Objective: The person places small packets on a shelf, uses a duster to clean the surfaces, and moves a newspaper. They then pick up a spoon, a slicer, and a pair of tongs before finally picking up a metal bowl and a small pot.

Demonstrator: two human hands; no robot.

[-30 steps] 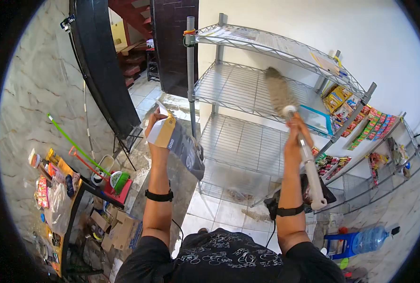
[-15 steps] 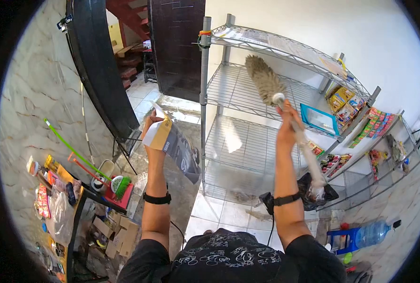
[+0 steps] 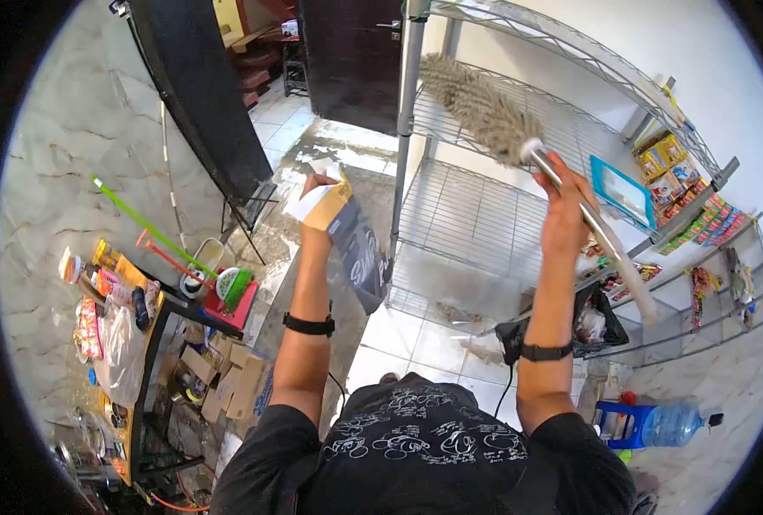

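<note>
Overhead, the bare left hand (image 3: 319, 190) curls closed around the top of a dark grey and tan printed packet (image 3: 355, 245); the bare right hand (image 3: 566, 206) wraps around the silver metal handle (image 3: 603, 230) of a fluffy grey-beige duster (image 3: 484, 107), its head at the near-left side of the grey wire shelf rack (image 3: 458, 202).

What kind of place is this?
It may be a little shop or its storeroom. There are big wire shelves, bright strips of small packets at their side, and cardboard boxes on the floor.
</note>
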